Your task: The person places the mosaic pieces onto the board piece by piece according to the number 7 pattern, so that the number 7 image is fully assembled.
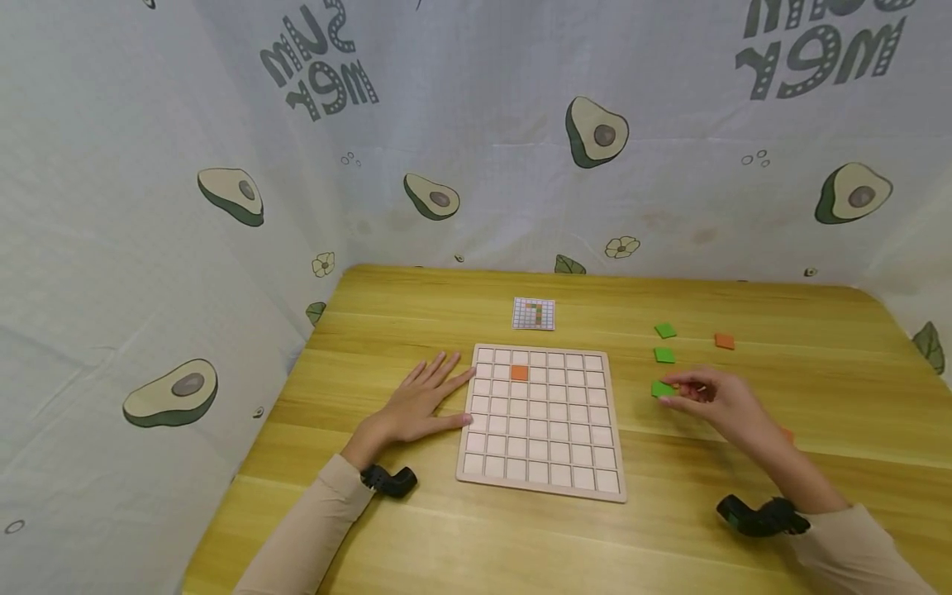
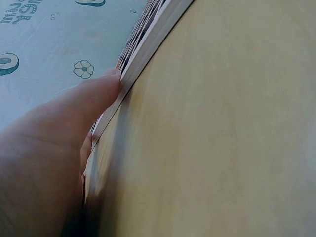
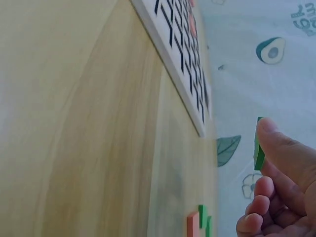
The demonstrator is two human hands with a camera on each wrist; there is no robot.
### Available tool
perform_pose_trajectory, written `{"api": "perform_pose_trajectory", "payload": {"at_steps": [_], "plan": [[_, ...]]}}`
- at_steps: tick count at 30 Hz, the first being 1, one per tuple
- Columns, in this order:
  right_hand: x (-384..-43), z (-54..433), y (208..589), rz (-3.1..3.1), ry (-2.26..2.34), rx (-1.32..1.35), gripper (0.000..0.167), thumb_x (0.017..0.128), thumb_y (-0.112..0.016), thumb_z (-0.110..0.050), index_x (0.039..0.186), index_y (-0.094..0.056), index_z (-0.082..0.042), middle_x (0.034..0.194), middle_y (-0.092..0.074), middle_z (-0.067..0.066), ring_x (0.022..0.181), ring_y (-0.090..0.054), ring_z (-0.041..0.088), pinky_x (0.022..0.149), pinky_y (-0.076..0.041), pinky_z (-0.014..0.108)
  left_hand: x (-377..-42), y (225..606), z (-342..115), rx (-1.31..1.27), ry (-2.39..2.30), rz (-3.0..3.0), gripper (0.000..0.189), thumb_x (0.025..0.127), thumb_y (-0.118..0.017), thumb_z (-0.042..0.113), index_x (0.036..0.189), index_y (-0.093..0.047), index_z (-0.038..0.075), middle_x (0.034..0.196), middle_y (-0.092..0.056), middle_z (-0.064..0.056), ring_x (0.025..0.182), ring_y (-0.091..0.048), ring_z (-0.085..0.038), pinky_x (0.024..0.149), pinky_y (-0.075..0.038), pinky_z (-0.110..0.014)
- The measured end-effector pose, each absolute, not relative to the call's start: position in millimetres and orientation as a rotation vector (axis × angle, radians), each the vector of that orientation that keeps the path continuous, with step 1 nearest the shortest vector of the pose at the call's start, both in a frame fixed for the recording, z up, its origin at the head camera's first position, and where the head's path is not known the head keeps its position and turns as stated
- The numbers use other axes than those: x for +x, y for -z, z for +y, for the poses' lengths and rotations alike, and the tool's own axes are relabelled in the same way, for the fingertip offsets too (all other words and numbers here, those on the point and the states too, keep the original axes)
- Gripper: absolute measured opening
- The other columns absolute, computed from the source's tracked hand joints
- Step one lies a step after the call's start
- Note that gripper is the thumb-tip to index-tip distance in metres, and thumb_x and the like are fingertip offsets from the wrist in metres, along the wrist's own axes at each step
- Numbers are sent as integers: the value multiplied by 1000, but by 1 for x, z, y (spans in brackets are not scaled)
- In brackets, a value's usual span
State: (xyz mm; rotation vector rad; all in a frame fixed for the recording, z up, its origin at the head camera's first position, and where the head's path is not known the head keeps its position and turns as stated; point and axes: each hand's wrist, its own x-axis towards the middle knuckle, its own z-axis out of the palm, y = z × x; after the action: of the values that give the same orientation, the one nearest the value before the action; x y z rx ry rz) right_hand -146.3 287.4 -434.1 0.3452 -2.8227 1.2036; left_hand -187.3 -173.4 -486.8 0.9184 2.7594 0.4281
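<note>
My right hand [image 1: 717,405] pinches a green square tile [image 1: 660,389] between thumb and index finger, to the right of the pale grid board [image 1: 539,428]. Seen from the right wrist, the green tile [image 3: 258,148] is tilted up on edge and raised above the table. The other fingers of that hand are curled in below it. At the board's left edge my left hand [image 1: 420,405] lies with fingers spread, thumb and little-side fingertips right at the rim. The left wrist view shows the thumb [image 2: 94,94] against the board's side. One orange tile [image 1: 520,373] sits in the board's second row, third column.
Two green tiles, one farther [image 1: 665,330] and one nearer [image 1: 664,355], lie right of the board. An orange tile [image 1: 725,341] lies beyond them; another orange tile [image 1: 787,434] is partly hidden by the right forearm. A small patterned card [image 1: 533,314] lies behind the board.
</note>
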Motion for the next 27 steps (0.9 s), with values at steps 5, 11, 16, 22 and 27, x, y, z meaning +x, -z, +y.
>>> {"api": "perform_pose_trajectory", "payload": {"at_steps": [5,11,16,22,27], "plan": [[-153,276,430,-2841,-1221,328,29,88,-78,-14,110,-73,4,82,-54,6,69,-45,11,52,-38,24,-187,486,-173,927,-442,2763,78,97,-41,67,161,-12,33,167,2,-4,152,6,-25,120,4,-46],[-161,263,429,-2849,-1269,327,30,88,-79,-15,109,-72,6,82,-54,7,68,-45,12,51,-37,23,-187,485,-172,915,-432,2759,78,97,-41,68,161,-11,34,167,2,-4,152,7,-24,120,5,-45],[-169,251,428,-2849,-1297,333,31,88,-78,-15,109,-72,6,82,-55,8,69,-45,15,53,-38,24,-186,485,-174,921,-438,2767,78,98,-42,67,161,-12,33,167,1,-5,152,6,-26,120,4,-46],[-179,236,430,-2839,-1342,362,28,87,-79,-13,108,-73,6,83,-55,8,71,-46,15,55,-40,22,-187,486,-174,930,-453,2769,78,97,-43,67,161,-13,32,167,0,-5,152,5,-26,120,4,-46],[-184,224,431,-2818,-1385,396,27,86,-80,-11,106,-74,6,82,-56,9,70,-48,15,55,-41,20,-188,487,-175,935,-446,2768,79,97,-43,67,161,-13,32,167,1,-4,152,6,-25,120,4,-46]]}}
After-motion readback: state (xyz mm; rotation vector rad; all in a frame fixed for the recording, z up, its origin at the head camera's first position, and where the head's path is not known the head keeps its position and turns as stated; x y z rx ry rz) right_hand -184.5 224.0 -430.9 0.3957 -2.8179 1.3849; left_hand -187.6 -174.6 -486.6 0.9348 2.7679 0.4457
